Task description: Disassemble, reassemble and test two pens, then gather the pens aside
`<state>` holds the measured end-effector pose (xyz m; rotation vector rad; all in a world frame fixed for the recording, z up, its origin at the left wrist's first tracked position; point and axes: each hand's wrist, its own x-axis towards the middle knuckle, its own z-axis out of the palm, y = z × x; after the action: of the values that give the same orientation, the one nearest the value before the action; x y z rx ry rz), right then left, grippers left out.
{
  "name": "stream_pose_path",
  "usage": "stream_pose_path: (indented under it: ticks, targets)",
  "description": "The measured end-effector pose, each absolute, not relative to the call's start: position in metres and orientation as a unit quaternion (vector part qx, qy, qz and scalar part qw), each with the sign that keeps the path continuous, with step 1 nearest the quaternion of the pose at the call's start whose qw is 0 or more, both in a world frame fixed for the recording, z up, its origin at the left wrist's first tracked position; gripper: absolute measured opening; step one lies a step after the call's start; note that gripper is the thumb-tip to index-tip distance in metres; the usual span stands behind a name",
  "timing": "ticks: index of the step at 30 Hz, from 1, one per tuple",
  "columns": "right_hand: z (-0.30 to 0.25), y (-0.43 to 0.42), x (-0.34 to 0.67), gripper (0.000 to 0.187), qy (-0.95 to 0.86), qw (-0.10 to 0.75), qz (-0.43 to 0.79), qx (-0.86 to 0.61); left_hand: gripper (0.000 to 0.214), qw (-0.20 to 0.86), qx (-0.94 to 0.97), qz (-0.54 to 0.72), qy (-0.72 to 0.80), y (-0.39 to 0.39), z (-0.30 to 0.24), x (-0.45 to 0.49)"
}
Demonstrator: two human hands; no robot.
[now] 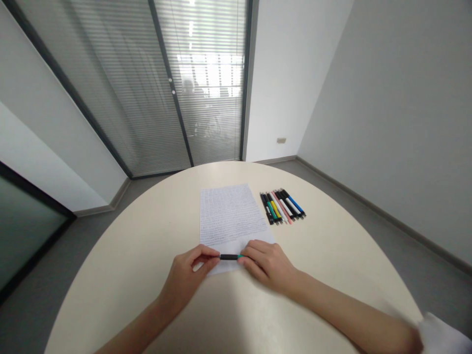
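A pen (229, 256) with a black barrel and a green end lies level between my two hands, just above the near edge of a sheet of paper (230, 214) filled with handwriting. My left hand (190, 275) pinches the pen's left end with thumb and fingers closed. My right hand (267, 263) grips its green right end, fingers curled. Both forearms rest over the round cream table (147, 255).
A row of several pens (282, 205) in different colours lies on the table to the right of the paper. Beyond the table are a grey floor, white walls and glass panels with blinds. A white sleeve edge shows at the bottom right corner.
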<state>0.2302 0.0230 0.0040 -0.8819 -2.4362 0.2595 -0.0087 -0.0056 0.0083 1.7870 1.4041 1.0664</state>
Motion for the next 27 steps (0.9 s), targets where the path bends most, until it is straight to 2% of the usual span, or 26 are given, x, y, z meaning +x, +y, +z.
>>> stream_pose_path:
  ticks: [7,13,16,18,21,27]
  targets:
    - [0.0059,0.0223,0.2292,0.015,-0.883,0.284,0.135,-0.348,0.01,0.321,0.662,0.409,0.539,-0.0058,0.0103,-0.0075]
    - [0.0069,0.0232,0.2302,0.035,-0.896,0.273,0.111,-0.333,0.009,0.309,0.668,0.414,0.535,-0.0051,0.0073,-0.0078]
    - [0.0067,0.0231,0.2305,0.023,-0.881,0.294,0.134,-0.345,0.01,0.312,0.661,0.421,0.537,-0.0056,0.0065,-0.0082]
    - [0.0065,0.0239,0.2309,0.024,-0.866,0.311,0.142,-0.365,0.012,0.316,0.651,0.427,0.542,-0.006,0.0063,-0.0085]
    - [0.0063,0.0267,0.2324,0.011,-0.863,0.327,0.144,-0.358,0.014,0.315,0.647,0.431,0.544,-0.0061,0.0051,-0.0094]
    - [0.0094,0.03,0.2351,0.018,-0.854,0.346,0.192,-0.337,0.013,0.278,0.684,0.415,0.532,-0.0066,0.0011,-0.0132]
